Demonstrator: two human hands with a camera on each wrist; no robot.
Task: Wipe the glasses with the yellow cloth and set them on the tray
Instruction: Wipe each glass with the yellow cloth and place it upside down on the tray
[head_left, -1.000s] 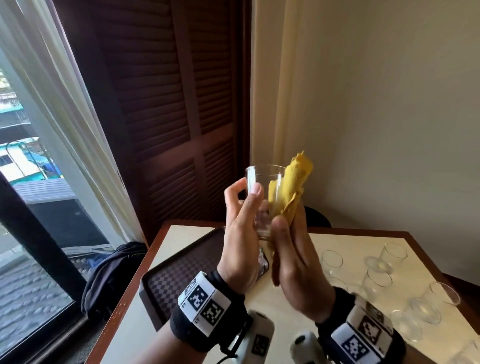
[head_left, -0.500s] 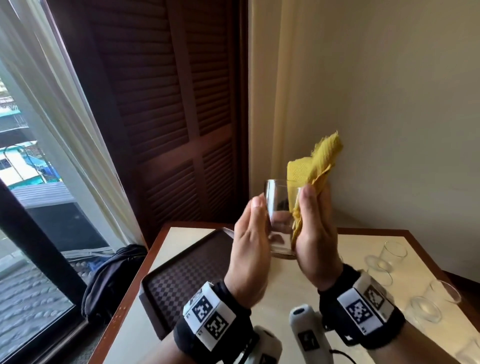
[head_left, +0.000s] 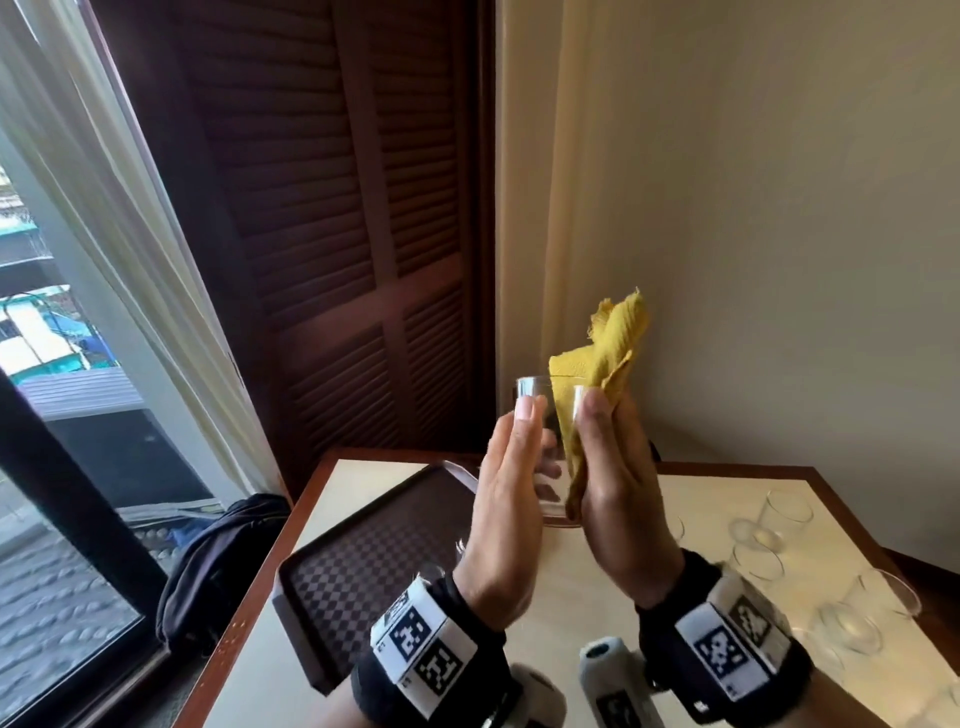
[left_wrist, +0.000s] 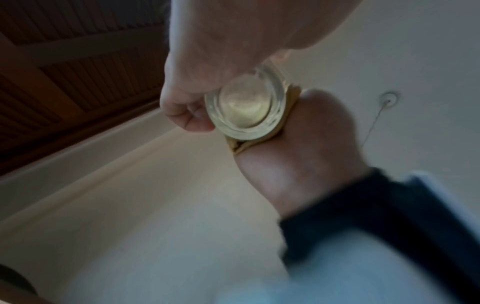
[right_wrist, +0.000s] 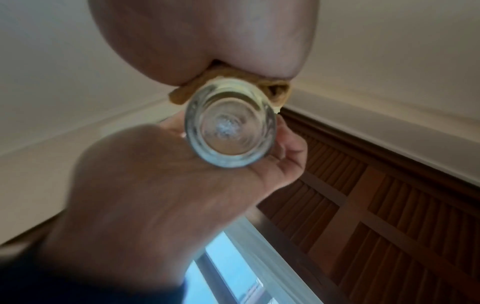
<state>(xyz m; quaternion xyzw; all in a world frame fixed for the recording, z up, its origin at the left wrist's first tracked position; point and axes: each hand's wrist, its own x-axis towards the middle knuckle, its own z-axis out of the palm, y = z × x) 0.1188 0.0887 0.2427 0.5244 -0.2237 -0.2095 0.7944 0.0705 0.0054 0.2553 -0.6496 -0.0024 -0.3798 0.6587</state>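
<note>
I hold a clear glass (head_left: 546, 493) upright in the air above the table, between both hands. My left hand (head_left: 511, 483) grips its left side, fingers reaching up to the rim. My right hand (head_left: 618, 483) presses the yellow cloth (head_left: 605, 353) against the right side; the cloth's loose end sticks up above the rim. The left wrist view shows the thick base of the glass (left_wrist: 246, 105) with cloth (left_wrist: 239, 146) wedged beside it. In the right wrist view the base (right_wrist: 231, 129) lies against my left palm, cloth (right_wrist: 182, 95) behind it.
A dark checkered tray (head_left: 374, 561) lies on the left part of the table (head_left: 587, 587). Several clear glasses (head_left: 784, 512) stand on its right side. A dark bag (head_left: 223, 561) lies on the floor by the window. Shuttered doors and a wall stand behind.
The right hand has slid the cloth round the glass's side, and its loose end now stands higher. The left fingers have flattened along the glass. Both hands shifted slightly right.
</note>
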